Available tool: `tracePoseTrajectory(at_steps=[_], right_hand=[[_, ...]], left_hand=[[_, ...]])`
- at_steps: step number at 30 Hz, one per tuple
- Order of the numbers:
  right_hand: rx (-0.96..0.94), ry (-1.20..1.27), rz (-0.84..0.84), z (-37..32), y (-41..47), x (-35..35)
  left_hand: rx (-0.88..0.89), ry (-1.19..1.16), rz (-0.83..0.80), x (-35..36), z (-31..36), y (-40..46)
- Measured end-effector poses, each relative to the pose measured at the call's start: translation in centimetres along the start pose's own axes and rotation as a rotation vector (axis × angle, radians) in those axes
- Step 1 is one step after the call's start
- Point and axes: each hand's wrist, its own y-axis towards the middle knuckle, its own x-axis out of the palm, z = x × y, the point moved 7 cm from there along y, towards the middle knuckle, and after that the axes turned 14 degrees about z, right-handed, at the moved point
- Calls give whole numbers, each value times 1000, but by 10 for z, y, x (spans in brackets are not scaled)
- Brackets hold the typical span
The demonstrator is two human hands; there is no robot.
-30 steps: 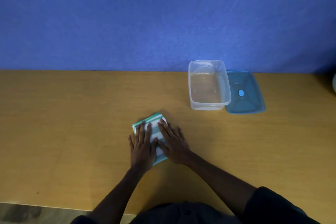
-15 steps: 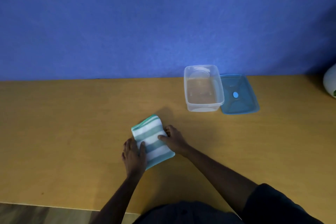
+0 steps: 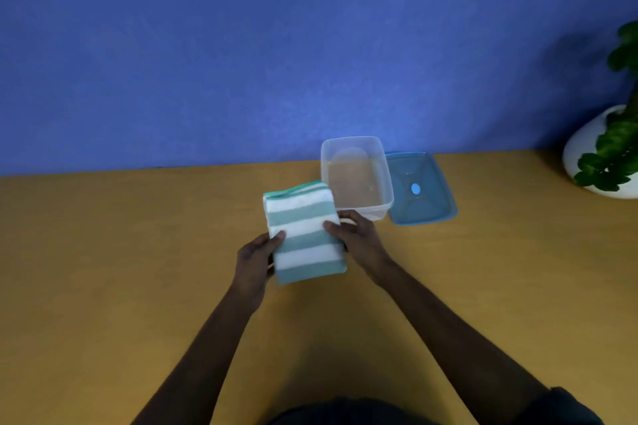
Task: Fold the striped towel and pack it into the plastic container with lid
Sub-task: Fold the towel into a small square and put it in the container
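Note:
The folded striped towel [image 3: 303, 231], teal and white, is a thick rectangle held up above the table between both hands. My left hand [image 3: 253, 260] grips its left edge with the thumb on top. My right hand [image 3: 359, 240] grips its right edge. The towel's far right corner overlaps the near left side of the clear plastic container [image 3: 357, 152], which stands open with nothing in it. The blue lid [image 3: 429, 190] lies flat on the table, touching the container's right side.
A wooden table [image 3: 121, 269] runs up to a blue wall [image 3: 241, 45]. A white pot with a green plant [image 3: 607, 148] stands at the far right of the table.
Both hands went from pressing the towel flat on the table to gripping its sides, then lifted it and carried it toward the container. The view has tilted up, showing the plant.

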Motion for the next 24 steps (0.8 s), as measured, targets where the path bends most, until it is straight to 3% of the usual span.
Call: tracePoseTrajectory(at_steps=[5, 12, 17, 24], right_hand=[[-185, -79, 187, -33, 40, -47], [-191, -284, 377, -56, 100, -75], [-217, -481, 419, -66, 126, -74], [-290, -565, 440, -65, 140, -69]], left_hand=[[118, 51, 5, 67, 37, 18], [247, 275, 76, 137, 66, 68], [308, 488, 135, 157, 75, 91], [350, 618, 167, 162, 75, 103]])
